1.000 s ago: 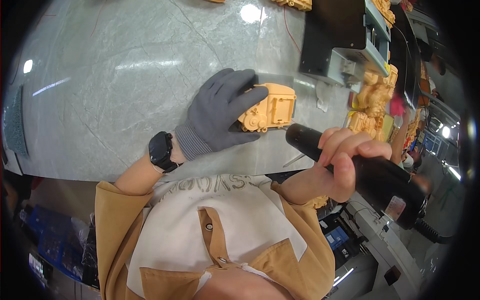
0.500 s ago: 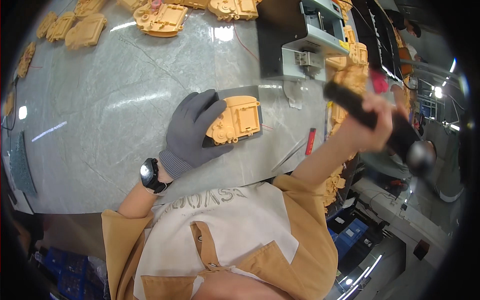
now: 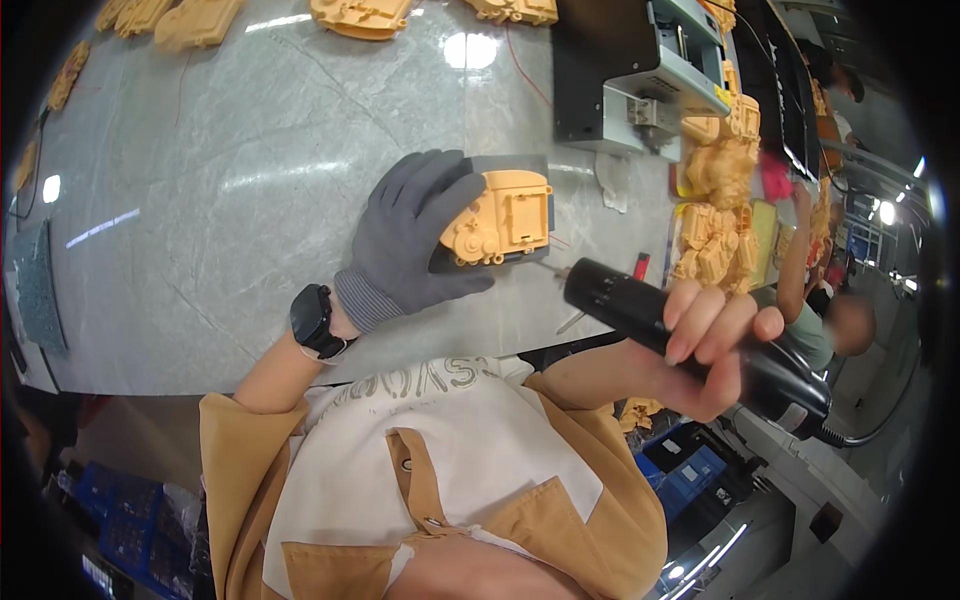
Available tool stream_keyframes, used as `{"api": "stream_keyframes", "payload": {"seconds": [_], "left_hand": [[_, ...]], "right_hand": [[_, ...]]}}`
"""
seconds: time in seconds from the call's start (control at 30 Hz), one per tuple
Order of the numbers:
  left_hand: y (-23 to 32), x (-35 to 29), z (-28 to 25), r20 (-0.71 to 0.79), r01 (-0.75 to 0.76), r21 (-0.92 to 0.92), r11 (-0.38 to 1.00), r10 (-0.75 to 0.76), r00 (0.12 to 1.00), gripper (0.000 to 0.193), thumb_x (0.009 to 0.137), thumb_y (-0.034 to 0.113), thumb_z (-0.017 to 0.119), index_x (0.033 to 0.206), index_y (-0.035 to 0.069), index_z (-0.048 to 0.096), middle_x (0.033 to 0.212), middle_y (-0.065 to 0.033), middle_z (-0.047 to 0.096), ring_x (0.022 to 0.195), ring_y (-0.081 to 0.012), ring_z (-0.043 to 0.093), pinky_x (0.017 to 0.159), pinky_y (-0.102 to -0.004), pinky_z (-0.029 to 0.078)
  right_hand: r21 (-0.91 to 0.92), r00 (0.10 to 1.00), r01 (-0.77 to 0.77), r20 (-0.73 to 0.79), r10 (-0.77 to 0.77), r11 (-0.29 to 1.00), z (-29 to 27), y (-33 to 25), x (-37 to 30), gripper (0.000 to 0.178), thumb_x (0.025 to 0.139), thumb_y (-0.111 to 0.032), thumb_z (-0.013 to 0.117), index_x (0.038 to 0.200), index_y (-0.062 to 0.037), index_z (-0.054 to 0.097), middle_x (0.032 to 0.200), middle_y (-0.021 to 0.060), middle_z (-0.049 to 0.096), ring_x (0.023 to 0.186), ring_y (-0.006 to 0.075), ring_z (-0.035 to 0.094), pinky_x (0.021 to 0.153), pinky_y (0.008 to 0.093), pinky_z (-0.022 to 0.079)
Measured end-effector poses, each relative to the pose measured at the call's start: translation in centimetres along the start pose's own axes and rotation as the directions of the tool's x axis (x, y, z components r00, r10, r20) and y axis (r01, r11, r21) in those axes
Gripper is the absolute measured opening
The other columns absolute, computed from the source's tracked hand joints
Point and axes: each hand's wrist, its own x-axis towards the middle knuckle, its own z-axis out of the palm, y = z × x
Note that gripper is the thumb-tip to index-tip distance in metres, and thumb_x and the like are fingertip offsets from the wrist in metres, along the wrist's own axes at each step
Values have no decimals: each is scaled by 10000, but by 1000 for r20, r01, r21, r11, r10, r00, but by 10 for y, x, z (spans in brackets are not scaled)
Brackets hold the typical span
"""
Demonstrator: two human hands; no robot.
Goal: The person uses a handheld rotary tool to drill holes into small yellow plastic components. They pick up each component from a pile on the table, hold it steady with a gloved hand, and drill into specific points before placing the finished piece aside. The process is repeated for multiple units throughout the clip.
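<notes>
My left hand (image 3: 405,232), in a grey knit glove, wraps round the left side of a yellow-orange plastic housing (image 3: 524,214). The housing lies with its moulded compartments facing up on a dark block (image 3: 508,163). In my bare right hand (image 3: 705,345) is a black electric screwdriver (image 3: 622,302), its cable trailing from the rear end. The thin bit points left at the housing's near right corner; I cannot tell whether it touches. Thin red wires (image 3: 560,241) stick out on the housing's right.
A black and grey machine (image 3: 640,95) stands at the back right. Several similar housings lie along the far edge (image 3: 362,18) and in a pile (image 3: 716,245) on the right. A red-handled tool (image 3: 641,265) lies behind the screwdriver. Another person's arm (image 3: 793,255) shows beyond the pile.
My right hand has brought the screwdriver down and left, from raised at the right to beside the housing. The left hand keeps its hold; the whole view has shifted a little.
</notes>
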Motion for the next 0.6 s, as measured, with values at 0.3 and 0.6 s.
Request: {"api": "stream_keyframes", "payload": {"seconds": [0.3,0.6], "left_hand": [[28,-2,-28,-170,-39,-535,844,-62,984,359,623,130,751,954,100,616,940,-68,588,936,-236,539,823,-338,407],[48,-15,-34,583,580,-806,-122,-342,737,235,763,9,640,990,-11,583,926,-73,614,886,-111,561,725,-241,470]], "right_hand": [[362,972,-169,-95,217,917,40,29,-3,282,765,-93,509,1030,-17,447,661,-1,433,540,104,456,602,275,367],[338,982,-119,-101,162,934,46,26,3,324,787,-73,485,1101,-23,420,677,32,425,532,132,443,584,309,376]]}}
